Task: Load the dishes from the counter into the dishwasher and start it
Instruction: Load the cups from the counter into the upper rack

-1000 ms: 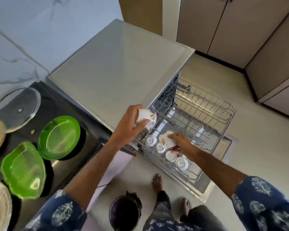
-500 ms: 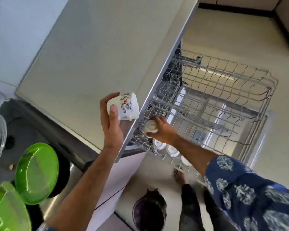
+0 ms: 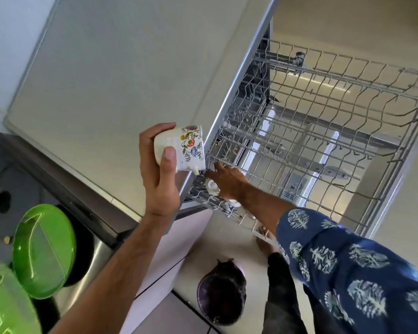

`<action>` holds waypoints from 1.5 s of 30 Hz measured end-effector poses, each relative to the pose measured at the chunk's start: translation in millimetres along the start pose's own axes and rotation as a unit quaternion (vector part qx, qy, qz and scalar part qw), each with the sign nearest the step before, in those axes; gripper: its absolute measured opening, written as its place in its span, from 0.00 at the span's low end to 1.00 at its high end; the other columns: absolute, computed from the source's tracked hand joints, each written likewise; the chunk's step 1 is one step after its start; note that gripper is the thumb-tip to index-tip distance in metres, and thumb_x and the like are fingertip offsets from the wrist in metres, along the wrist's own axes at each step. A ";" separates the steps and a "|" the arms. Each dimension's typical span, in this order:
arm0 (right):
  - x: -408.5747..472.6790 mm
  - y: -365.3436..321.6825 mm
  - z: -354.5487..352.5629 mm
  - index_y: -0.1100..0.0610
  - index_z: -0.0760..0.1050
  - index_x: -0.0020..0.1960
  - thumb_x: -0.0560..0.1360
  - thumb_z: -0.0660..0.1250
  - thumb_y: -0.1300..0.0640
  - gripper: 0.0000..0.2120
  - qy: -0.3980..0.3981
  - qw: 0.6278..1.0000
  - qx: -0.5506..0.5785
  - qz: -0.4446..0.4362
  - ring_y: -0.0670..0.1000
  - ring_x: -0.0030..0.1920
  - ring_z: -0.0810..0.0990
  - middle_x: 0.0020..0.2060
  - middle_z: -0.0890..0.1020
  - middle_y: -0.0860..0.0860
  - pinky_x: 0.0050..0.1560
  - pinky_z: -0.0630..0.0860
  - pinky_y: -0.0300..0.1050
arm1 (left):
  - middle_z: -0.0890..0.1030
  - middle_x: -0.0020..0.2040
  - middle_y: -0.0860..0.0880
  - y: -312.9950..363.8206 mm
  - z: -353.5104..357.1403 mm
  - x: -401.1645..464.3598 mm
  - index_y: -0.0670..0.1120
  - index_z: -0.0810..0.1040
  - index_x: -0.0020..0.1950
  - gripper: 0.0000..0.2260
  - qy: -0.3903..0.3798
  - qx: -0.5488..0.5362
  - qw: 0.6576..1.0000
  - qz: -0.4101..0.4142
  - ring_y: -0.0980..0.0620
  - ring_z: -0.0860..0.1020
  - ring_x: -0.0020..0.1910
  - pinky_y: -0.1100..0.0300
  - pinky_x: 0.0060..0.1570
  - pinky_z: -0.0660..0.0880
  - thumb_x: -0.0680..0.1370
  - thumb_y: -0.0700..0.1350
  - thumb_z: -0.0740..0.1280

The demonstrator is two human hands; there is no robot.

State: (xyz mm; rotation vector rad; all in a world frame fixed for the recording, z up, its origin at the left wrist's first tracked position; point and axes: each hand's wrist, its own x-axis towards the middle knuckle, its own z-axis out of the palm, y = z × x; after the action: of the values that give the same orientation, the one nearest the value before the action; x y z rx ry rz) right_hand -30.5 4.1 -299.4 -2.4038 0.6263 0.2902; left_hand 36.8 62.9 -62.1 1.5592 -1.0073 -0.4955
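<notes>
While gripping cup (image 3: 180, 148), L hand (image 3: 160, 175).

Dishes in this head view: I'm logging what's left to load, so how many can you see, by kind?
Floral cup, gripped by the left hand: 1
White cups in the rack, partly hidden by the right hand: at least 2
Green plates: 2
Total: at least 5
</notes>
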 end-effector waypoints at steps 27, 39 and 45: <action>-141.4 62.8 -54.0 0.47 0.68 0.67 0.72 0.74 0.46 0.26 -0.014 0.851 0.523 0.045 0.39 0.51 0.81 0.53 0.80 0.43 0.48 0.79 0.38 | 0.76 0.68 0.47 -99.2 72.9 -98.1 0.47 0.55 0.80 0.45 -0.219 0.309 0.923 -0.070 0.52 0.79 0.60 0.56 0.56 0.79 0.71 0.55 0.77; -25.7 40.3 -81.7 0.56 0.65 0.68 0.69 0.71 0.34 0.38 0.034 0.851 0.524 0.024 0.49 0.54 0.82 0.57 0.80 0.52 0.52 0.83 0.48 | 0.77 0.66 0.49 -169.5 20.3 -118.3 0.48 0.77 0.64 0.15 -0.247 0.566 0.786 -0.025 0.46 0.72 0.69 0.44 0.69 0.65 0.83 0.49 0.56; 36.9 3.1 -49.8 0.58 0.67 0.69 0.70 0.78 0.51 0.33 0.084 0.924 0.369 -0.057 0.51 0.59 0.78 0.62 0.80 0.54 0.61 0.75 0.42 | 0.79 0.60 0.48 -171.0 24.1 -121.8 0.47 0.77 0.62 0.14 -0.210 0.558 0.802 -0.020 0.45 0.74 0.63 0.42 0.68 0.65 0.82 0.46 0.56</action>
State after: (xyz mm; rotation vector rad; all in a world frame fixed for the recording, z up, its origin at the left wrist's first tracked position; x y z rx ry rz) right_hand 2.3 -42.7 -275.2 -1.7267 0.5404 -0.1873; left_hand 8.5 143.6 -255.4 2.5787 -1.7975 -0.2552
